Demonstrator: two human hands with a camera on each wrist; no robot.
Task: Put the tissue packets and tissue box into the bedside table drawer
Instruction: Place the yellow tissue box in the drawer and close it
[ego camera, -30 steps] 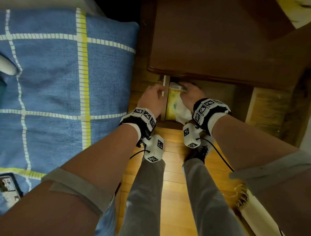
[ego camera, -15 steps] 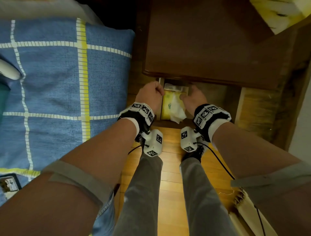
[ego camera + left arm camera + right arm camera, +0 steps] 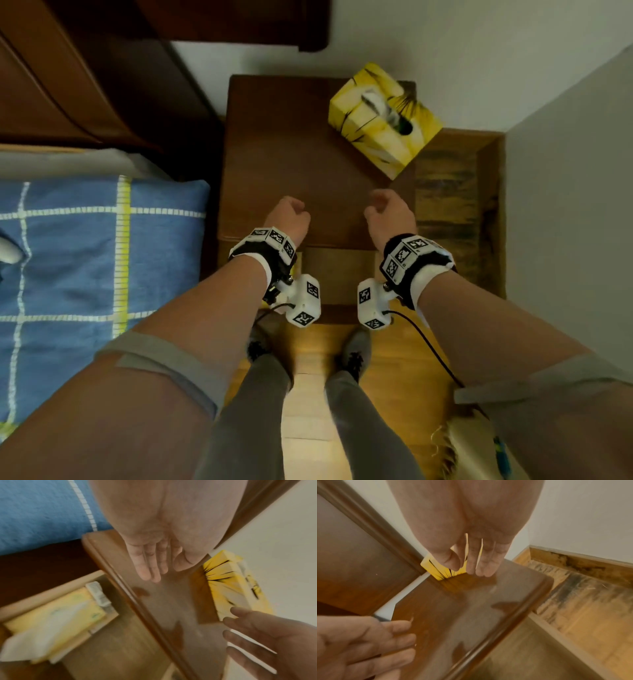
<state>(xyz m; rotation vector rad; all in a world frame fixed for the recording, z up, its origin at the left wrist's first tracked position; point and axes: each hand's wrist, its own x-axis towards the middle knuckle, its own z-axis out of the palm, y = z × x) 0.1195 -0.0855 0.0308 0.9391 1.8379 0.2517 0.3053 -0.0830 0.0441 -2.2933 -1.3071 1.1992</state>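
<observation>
A yellow tissue box (image 3: 383, 116) stands on the back right corner of the brown bedside table (image 3: 291, 164). My left hand (image 3: 287, 216) and right hand (image 3: 388, 212) hover over the table's front edge, both empty with relaxed fingers. The left wrist view shows the left hand (image 3: 150, 568) above the tabletop and the tissue box (image 3: 235, 588) beyond it. Below, the open drawer (image 3: 51, 592) holds a yellow tissue packet (image 3: 56, 616) with white tissue sticking out. In the right wrist view the right hand (image 3: 471, 563) points towards the tissue box (image 3: 436, 568).
A bed with a blue checked cover (image 3: 85, 257) lies left of the table, with a dark wooden headboard (image 3: 68, 85) behind it. White walls close the back and right. A strip of worn wooden floor (image 3: 452, 222) runs right of the table. My feet (image 3: 352, 353) stand before the drawer.
Both hands have come up out of the drawer to above the tabletop, leaving the tissue packet inside. The head view has tilted up, so the tissue box now shows.
</observation>
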